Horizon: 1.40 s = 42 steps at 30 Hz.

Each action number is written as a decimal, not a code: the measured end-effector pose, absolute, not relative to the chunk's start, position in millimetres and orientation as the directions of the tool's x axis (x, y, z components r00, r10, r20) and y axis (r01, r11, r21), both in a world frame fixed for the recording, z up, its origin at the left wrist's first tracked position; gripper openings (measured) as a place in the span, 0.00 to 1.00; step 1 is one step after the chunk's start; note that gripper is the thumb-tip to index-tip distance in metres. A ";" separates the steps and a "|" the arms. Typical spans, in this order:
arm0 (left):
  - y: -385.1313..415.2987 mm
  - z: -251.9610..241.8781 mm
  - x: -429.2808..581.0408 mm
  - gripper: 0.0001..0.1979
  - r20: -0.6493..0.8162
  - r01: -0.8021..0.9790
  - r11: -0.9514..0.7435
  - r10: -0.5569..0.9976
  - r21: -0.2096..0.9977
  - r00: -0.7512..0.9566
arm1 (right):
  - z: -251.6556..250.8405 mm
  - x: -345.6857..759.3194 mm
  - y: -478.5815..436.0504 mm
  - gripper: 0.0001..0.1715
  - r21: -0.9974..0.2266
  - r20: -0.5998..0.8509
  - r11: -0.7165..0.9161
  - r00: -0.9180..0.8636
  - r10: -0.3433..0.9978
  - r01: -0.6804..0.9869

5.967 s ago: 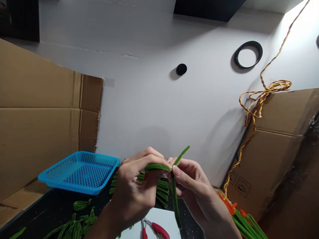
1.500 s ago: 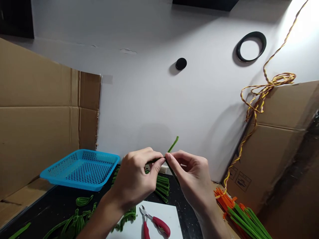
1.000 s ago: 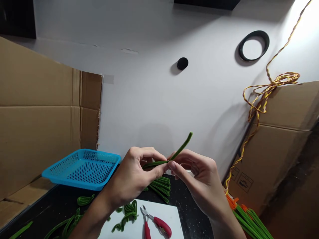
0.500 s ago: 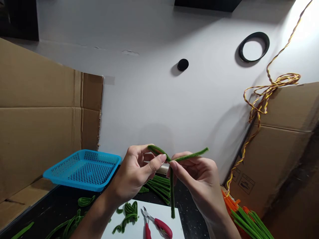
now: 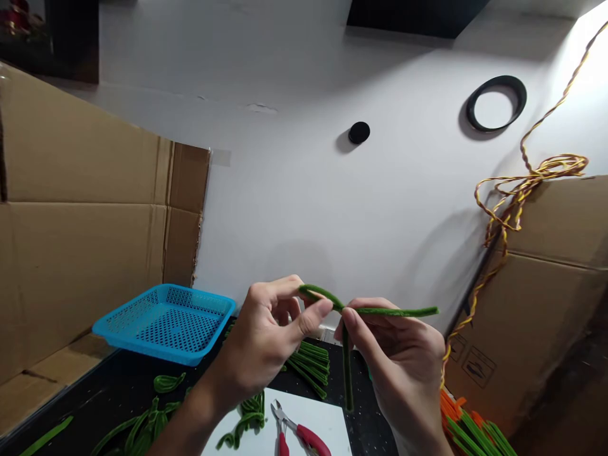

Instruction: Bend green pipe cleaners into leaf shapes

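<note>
A green pipe cleaner (image 5: pixel 399 311) is bent into a small loop, and its two ends cross beside the loop. My left hand (image 5: pixel 273 345) pinches the loop between thumb and fingers. At the crossing, my right hand (image 5: pixel 396 358) grips the stem between thumb and forefinger. One end sticks out to the right, nearly level; the other hangs straight down. Below the hands, red-handled cutting pliers (image 5: pixel 311 437) lie with their jaws apart on a white board (image 5: pixel 335 421). Curled green pieces (image 5: pixel 249 415) lie beside them.
A blue perforated basket (image 5: pixel 175 358) stands at the back left. A bundle of green pipe cleaners (image 5: pixel 311 367) lies behind the board, with shaped green loops (image 5: pixel 142 430) to the left. Green and orange stems (image 5: pixel 475 430) stand at right. Cardboard panels (image 5: pixel 85 253) flank the dark worktop.
The pipe cleaner's right-hand end has swung down from an upward slope to nearly level. Both hands appear a little farther right, and the whole view has shifted slightly.
</note>
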State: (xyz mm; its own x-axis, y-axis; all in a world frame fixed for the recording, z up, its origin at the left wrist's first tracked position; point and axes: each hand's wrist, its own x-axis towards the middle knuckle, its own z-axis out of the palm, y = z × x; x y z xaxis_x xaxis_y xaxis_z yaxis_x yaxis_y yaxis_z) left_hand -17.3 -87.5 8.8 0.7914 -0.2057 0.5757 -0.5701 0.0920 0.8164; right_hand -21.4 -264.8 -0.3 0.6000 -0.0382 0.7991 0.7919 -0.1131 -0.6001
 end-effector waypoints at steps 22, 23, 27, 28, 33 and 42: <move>-78.8 4.9 -18.5 0.14 0.604 -0.637 -0.103 -0.232 0.764 0.762 | -2.1 -20.1 -275.2 0.15 -0.791 0.604 -0.001 0.782 0.150 0.611; -78.8 4.9 -18.9 0.14 0.607 -0.642 -0.098 -0.243 0.761 0.756 | -1.7 -20.3 -276.4 0.15 -0.792 0.604 0.006 0.783 0.151 0.610; -81.4 2.2 -16.3 0.12 0.594 -0.619 -0.045 -0.232 0.784 0.770 | -0.4 -21.6 -278.3 0.15 -0.796 0.598 0.013 0.785 0.161 0.605; -82.9 1.0 -14.3 0.12 0.589 -0.604 -0.009 -0.210 0.797 0.780 | -0.2 -21.9 -277.5 0.15 -0.797 0.598 0.016 0.784 0.166 0.604; -91.2 -1.9 -3.9 0.17 0.550 -0.509 0.270 -0.101 0.817 0.829 | 0.3 -21.7 -268.2 0.17 -0.783 0.621 0.077 0.782 0.045 0.617; -95.0 -5.5 -6.2 0.23 0.566 -0.503 0.317 -0.151 0.804 0.810 | 3.1 -28.8 -260.5 0.23 -0.780 0.613 0.137 0.789 -0.029 0.611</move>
State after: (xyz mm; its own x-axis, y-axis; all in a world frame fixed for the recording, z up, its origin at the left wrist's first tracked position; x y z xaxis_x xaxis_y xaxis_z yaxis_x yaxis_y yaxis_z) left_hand -6.2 -95.0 -5.5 0.8103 -0.1512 0.5661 -0.5029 0.3166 0.8043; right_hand -28.8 -260.5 3.1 0.7894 -0.0295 0.6131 0.6108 0.1369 -0.7799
